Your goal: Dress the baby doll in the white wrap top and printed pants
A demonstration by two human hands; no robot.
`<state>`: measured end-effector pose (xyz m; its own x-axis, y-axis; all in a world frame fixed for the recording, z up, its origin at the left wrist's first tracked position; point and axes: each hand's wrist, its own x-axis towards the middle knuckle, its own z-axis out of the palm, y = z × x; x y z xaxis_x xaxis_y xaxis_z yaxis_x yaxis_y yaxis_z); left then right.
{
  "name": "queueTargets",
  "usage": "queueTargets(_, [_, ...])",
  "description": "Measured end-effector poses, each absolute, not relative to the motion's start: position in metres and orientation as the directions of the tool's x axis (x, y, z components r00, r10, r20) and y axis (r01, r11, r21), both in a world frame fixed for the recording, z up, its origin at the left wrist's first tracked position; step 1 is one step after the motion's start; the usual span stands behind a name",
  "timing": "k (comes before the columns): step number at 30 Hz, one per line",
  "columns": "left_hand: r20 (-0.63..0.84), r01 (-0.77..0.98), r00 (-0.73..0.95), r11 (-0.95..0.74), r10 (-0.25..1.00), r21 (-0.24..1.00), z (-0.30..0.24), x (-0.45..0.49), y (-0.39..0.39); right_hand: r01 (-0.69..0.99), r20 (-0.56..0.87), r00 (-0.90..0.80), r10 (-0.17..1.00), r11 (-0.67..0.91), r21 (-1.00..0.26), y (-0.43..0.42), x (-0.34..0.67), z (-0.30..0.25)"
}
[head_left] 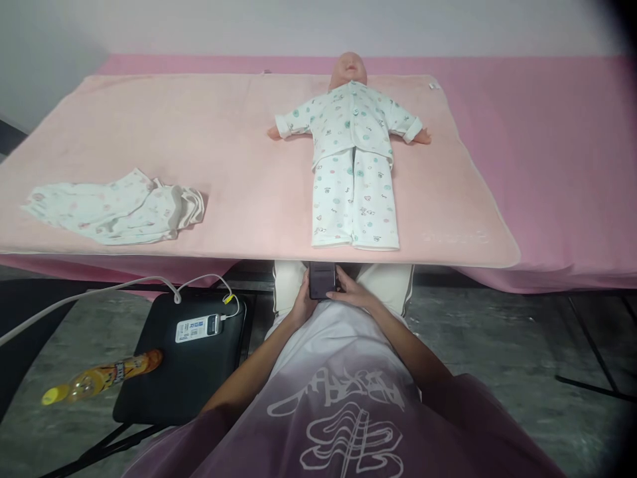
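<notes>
Low in my lap, just under the table's front edge, I hold a dark smartphone point(322, 281) upright. My left hand point(303, 302) is closed along its left side. My right hand point(354, 291) grips its right side, with a finger across the lower part of the phone. Beyond the phone, a baby doll point(350, 68) lies on its back, arms spread wide. It wears a white printed top point(351, 119) with a button front and matching trousers point(354, 199). The trouser legs point towards me, and no feet show. Neither hand touches the doll.
A folded pile of white printed baby clothes point(114, 209) lies on the pink mat point(239, 153) at the left. Under the mat is a darker pink tablecloth point(557, 172). To my lower left, a black stool point(199, 378) bears a cabled white device point(198, 328) and a yellow-capped drink bottle point(102, 377).
</notes>
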<state>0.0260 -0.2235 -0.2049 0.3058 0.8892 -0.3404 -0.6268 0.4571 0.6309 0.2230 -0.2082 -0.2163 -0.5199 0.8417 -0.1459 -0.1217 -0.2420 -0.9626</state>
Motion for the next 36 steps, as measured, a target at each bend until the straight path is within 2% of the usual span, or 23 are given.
queueTargets(14, [-0.369, -0.609, 0.262, 0.450, 0.892, 0.654, -0.196, 0.028, -0.224, -0.110, -0.089, -0.484, 0.870, -0.161, -0.981, -0.205, 0.210, -0.211])
queueTargets(26, [-0.367, -0.603, 0.252, 0.441, 0.896, 0.665, -0.197, 0.028, -0.225, -0.083, -0.162, -0.448, 0.879, -0.221, -0.972, -0.206, 0.205, -0.207])
queueTargets(36, [-0.391, -0.624, 0.246, 0.454, 0.887, 0.637, -0.188, 0.029, -0.227, 0.139, -0.205, -0.251, 0.946, -0.174, -0.975, -0.203, 0.190, -0.195])
